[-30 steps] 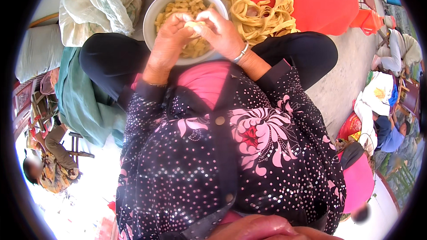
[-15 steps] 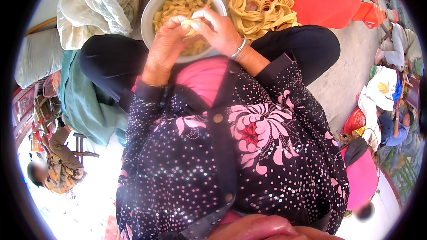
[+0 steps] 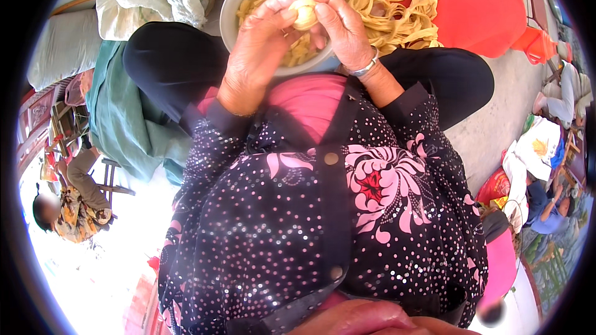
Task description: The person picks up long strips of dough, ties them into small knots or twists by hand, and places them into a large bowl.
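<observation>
Outdoors on a lap, above a pale bowl point(image 3: 233, 9) of yellow strips, the left hand point(image 3: 257, 56) and right hand point(image 3: 341, 28) meet, both sets of fingertips closed around a small pale lump point(image 3: 305, 12) pinched between them, with loose yellow ribbons point(image 3: 388, 6) on red cloth point(image 3: 478, 6) just beside.

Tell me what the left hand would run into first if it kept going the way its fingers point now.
The left hand points up and to the right, with its fingertips already on the small pale piece held above the bowl. Just past that come the fingers of the right hand. Depth is hard to judge here.
</observation>
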`<control>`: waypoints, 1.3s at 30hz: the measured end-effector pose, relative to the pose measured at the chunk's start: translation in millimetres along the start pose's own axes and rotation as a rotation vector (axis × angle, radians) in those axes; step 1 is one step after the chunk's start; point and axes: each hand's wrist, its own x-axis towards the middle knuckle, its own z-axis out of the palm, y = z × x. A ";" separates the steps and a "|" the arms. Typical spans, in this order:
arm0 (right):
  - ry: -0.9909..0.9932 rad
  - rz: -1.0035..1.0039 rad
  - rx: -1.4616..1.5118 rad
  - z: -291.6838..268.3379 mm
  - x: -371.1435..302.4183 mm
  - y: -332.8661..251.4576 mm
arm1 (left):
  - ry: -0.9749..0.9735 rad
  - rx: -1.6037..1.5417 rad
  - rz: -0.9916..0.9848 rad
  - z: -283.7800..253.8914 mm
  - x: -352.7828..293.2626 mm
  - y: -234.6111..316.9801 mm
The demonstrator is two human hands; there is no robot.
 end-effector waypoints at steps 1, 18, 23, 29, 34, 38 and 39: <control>-0.012 -0.007 0.014 1.3 0.8 -1.3 | 0.016 0.003 0.010 1.1 -0.6 1.4; 0.031 0.060 -0.121 -3.9 6.4 8.9 | 0.067 0.271 0.221 15.9 4.5 -4.0; 0.022 0.202 0.024 -2.9 3.4 8.7 | 0.166 0.459 0.312 9.6 13.0 -8.9; -0.033 0.323 0.451 -3.3 2.6 11.8 | 0.090 0.453 0.177 4.6 13.3 -4.3; -0.131 0.374 0.742 -13.1 1.3 31.5 | -0.005 0.663 0.155 -11.2 23.2 -14.8; -0.109 0.345 0.763 -15.0 1.4 35.1 | -0.035 0.702 0.104 -2.3 17.2 -12.6; -0.101 0.329 0.754 -15.2 2.0 35.2 | -0.025 0.732 0.056 5.7 13.1 -11.0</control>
